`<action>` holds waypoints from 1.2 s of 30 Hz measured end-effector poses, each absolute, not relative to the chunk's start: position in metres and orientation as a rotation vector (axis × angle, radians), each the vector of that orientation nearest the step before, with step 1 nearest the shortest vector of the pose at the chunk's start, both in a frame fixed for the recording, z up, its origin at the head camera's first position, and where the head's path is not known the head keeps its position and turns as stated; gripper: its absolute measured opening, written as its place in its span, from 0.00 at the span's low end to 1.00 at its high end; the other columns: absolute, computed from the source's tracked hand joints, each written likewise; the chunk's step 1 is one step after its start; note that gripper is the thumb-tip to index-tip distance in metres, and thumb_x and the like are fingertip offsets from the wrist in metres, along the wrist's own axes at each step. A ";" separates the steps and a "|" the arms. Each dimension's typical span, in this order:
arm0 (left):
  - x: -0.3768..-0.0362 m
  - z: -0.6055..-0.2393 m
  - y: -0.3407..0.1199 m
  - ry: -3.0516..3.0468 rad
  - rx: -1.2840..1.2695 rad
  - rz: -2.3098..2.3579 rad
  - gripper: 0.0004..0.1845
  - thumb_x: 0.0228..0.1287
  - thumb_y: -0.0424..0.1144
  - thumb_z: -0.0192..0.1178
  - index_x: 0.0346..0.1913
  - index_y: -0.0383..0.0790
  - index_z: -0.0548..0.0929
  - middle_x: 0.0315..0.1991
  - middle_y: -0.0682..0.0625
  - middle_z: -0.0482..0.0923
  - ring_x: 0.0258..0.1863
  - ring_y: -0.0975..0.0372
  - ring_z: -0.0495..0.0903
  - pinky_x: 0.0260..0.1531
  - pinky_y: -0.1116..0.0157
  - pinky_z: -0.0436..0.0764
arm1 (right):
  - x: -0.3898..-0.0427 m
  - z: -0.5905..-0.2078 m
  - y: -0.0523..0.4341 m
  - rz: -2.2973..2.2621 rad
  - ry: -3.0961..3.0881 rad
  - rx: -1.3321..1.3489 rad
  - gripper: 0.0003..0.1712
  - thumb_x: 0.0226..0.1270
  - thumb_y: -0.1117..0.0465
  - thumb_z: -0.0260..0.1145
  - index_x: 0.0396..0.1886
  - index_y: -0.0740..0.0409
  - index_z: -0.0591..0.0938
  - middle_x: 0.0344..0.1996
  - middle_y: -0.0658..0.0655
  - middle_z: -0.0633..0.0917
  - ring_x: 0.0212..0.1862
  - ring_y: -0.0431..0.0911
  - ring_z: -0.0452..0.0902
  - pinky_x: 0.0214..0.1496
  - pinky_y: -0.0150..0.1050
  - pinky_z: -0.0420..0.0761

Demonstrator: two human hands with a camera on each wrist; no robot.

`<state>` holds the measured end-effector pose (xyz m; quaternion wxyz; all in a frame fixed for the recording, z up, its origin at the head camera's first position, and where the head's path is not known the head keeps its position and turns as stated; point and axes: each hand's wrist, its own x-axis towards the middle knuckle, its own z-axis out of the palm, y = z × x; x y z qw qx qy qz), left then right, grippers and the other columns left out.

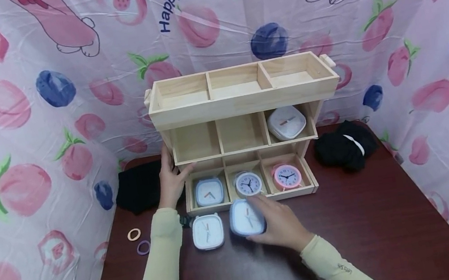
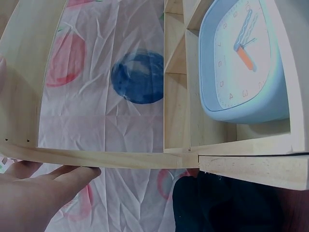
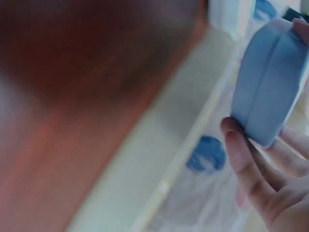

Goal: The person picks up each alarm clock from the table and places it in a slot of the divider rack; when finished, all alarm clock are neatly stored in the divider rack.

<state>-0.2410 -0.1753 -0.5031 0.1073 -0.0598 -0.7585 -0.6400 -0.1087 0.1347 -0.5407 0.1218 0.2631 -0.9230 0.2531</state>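
Observation:
My right hand point(image 1: 281, 223) holds a blue square alarm clock point(image 1: 246, 218) above the table, just in front of a tiered wooden box point(image 1: 245, 103). In the right wrist view, fingers and thumb grip the clock's blue body point(image 3: 270, 79). My left hand point(image 1: 172, 183) holds the box's left side, thumb across the front and fingers along the side panel. A white square alarm clock point(image 1: 208, 232) lies on the table left of the held one. In the bottom tier sit a blue square clock point(image 1: 209, 192), a white round clock point(image 1: 249, 184) and a pink round clock point(image 1: 287, 177).
Another white square clock point(image 1: 287, 123) occupies the middle tier's right compartment. Black cloth point(image 1: 138, 188) lies left of the box, and a black bundle with a white band point(image 1: 346, 147) lies right. Two rings, orange point(image 1: 134, 234) and purple point(image 1: 143, 248), rest on the dark table point(image 1: 348, 223).

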 end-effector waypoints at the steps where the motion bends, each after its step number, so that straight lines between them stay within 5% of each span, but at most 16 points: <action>1: -0.241 -0.503 -0.175 -2.231 -0.176 -1.887 0.58 0.69 0.42 0.74 0.86 0.76 0.43 0.88 0.60 0.45 0.87 0.61 0.50 0.85 0.49 0.59 | -0.112 -0.534 0.136 0.752 -2.652 0.778 0.62 0.38 0.38 0.90 0.74 0.56 0.76 0.66 0.59 0.84 0.62 0.53 0.85 0.57 0.52 0.89; 14: -0.240 -0.503 -0.173 -2.209 -0.177 -1.904 0.60 0.67 0.39 0.76 0.86 0.74 0.44 0.88 0.55 0.47 0.87 0.57 0.52 0.84 0.47 0.60 | -0.167 -0.462 0.140 0.866 -2.260 0.695 0.62 0.36 0.55 0.93 0.76 0.61 0.74 0.70 0.63 0.81 0.70 0.58 0.78 0.68 0.58 0.81; 25: -0.240 -0.501 -0.174 -2.205 -0.182 -1.907 0.60 0.67 0.39 0.76 0.86 0.74 0.44 0.89 0.54 0.47 0.87 0.55 0.52 0.84 0.46 0.60 | -0.210 -0.437 0.127 0.871 -2.217 0.499 0.55 0.42 0.52 0.91 0.71 0.65 0.77 0.64 0.67 0.82 0.65 0.65 0.76 0.74 0.65 0.74; 31: -0.240 -0.501 -0.175 -2.222 -0.168 -1.890 0.59 0.67 0.41 0.76 0.86 0.75 0.45 0.88 0.58 0.45 0.87 0.59 0.50 0.84 0.47 0.59 | -0.232 -0.430 0.123 0.877 -2.270 0.390 0.46 0.46 0.46 0.89 0.61 0.63 0.80 0.59 0.67 0.85 0.59 0.66 0.76 0.63 0.59 0.75; 36: -0.238 -0.500 -0.175 -2.218 -0.179 -1.891 0.59 0.67 0.41 0.77 0.86 0.75 0.45 0.88 0.57 0.45 0.87 0.57 0.51 0.84 0.46 0.60 | -0.243 -0.429 0.120 0.856 -2.309 0.372 0.42 0.45 0.46 0.90 0.55 0.61 0.82 0.61 0.66 0.85 0.58 0.66 0.77 0.64 0.59 0.73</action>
